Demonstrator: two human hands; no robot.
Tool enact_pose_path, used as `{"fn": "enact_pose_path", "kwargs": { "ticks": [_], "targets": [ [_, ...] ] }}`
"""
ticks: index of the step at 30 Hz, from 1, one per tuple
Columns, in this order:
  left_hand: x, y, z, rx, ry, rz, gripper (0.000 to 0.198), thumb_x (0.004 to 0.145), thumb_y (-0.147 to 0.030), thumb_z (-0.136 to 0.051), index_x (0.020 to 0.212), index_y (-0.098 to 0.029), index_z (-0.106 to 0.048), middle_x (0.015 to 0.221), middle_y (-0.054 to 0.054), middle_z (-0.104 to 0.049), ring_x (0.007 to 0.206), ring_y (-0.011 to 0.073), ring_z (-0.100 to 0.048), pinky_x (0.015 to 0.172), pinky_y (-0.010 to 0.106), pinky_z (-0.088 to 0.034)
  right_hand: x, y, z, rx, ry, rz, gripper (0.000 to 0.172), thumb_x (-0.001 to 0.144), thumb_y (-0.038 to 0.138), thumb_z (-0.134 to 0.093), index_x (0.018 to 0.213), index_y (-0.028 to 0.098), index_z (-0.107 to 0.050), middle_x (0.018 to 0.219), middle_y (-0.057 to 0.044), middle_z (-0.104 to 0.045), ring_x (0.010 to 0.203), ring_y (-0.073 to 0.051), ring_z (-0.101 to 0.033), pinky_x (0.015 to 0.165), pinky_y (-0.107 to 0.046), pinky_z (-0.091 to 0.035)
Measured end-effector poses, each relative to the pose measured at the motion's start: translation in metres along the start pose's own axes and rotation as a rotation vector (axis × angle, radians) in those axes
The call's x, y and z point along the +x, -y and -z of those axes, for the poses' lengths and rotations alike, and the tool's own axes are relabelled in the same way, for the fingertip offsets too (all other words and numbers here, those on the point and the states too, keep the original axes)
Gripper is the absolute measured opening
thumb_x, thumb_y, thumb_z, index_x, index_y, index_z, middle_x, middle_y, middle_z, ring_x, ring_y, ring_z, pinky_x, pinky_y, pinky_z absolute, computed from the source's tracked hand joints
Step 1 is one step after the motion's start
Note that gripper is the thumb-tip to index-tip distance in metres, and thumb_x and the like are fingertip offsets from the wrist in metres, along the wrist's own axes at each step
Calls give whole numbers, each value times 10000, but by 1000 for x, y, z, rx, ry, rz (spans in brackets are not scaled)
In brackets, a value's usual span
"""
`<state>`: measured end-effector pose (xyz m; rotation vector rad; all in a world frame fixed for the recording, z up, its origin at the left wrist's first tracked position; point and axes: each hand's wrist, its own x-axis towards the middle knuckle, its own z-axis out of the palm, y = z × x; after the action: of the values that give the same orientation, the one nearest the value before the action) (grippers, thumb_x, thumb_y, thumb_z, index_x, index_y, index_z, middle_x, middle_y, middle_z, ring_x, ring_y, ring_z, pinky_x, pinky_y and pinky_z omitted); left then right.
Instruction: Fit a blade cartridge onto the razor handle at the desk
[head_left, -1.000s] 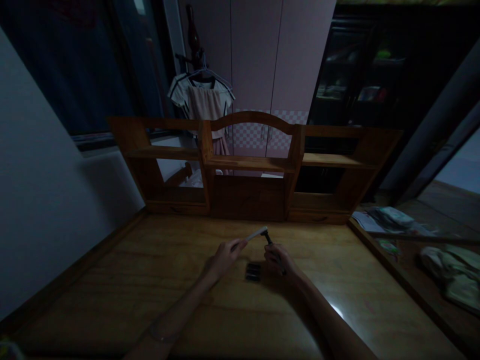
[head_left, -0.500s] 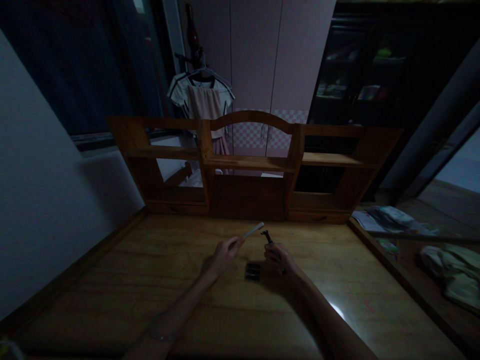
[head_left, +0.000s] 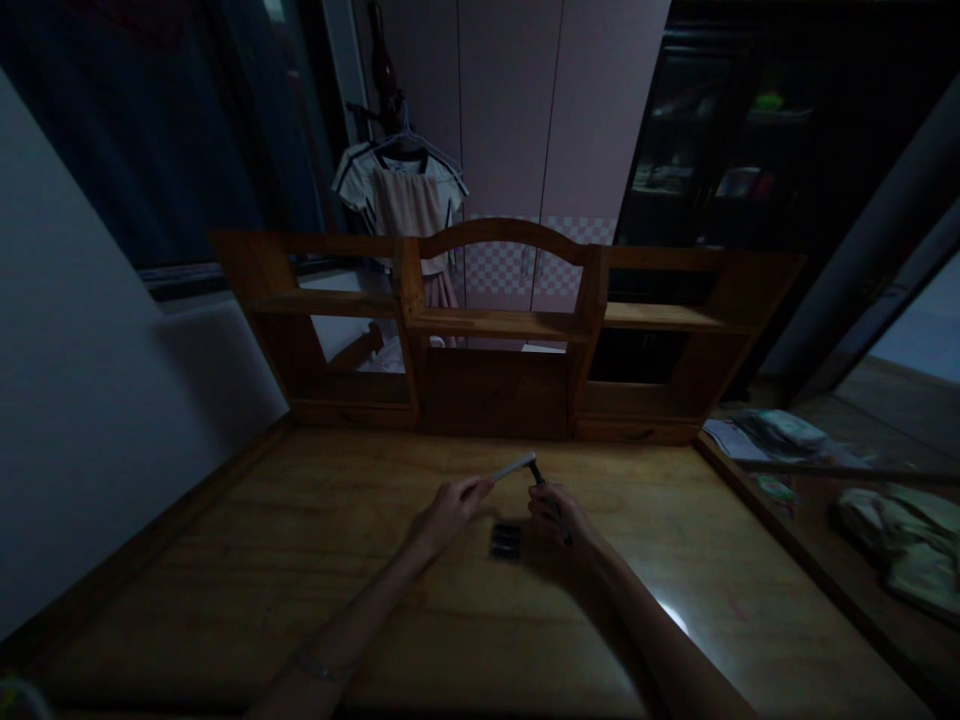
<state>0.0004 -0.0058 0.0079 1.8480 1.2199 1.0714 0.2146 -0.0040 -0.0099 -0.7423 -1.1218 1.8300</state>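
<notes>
In dim light, my left hand (head_left: 448, 513) is closed round a thin pale stick-like piece (head_left: 508, 468) that points up and to the right. My right hand (head_left: 559, 514) is closed on a small dark tool (head_left: 538, 474) whose tip meets the far end of the pale piece. Between the two hands a small dark block (head_left: 507, 541) lies on the wooden desk (head_left: 300, 560). What the dark tool is cannot be made out.
A wooden shelf unit (head_left: 499, 330) stands along the desk's back edge. A pale wall runs down the left side. Papers and cloth (head_left: 885, 520) lie on a surface to the right. Clothes on a hanger (head_left: 401, 190) hang before a pink wardrobe behind.
Half a second ago the pale piece and the dark tool were apart. Now their tips touch again, as they did one second ago. The dark block has not moved.
</notes>
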Motion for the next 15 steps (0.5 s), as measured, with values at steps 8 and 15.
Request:
{"fn": "enact_pose_path", "kwargs": {
  "ticks": [8, 15],
  "targets": [
    [-1, -1, 1, -16, -9, 23, 455, 848, -516, -407, 807, -125, -636, 684, 11, -564, 643, 135, -473, 575, 213, -337, -4, 6, -2, 280, 92, -108, 377, 761, 318, -573, 560, 211, -272, 402, 108, -253, 293, -42, -153, 298, -179, -176],
    [0, -4, 1, 6, -35, 48, 482, 840, -538, -403, 809, -118, -637, 669, 12, -555, 641, 137, -471, 576, 217, -343, -3, 7, 4, 328, 192, -193, 383, 785, 345, -527, 559, 212, -247, 365, 97, -291, 276, -47, -164, 299, -177, -159]
  ]
}}
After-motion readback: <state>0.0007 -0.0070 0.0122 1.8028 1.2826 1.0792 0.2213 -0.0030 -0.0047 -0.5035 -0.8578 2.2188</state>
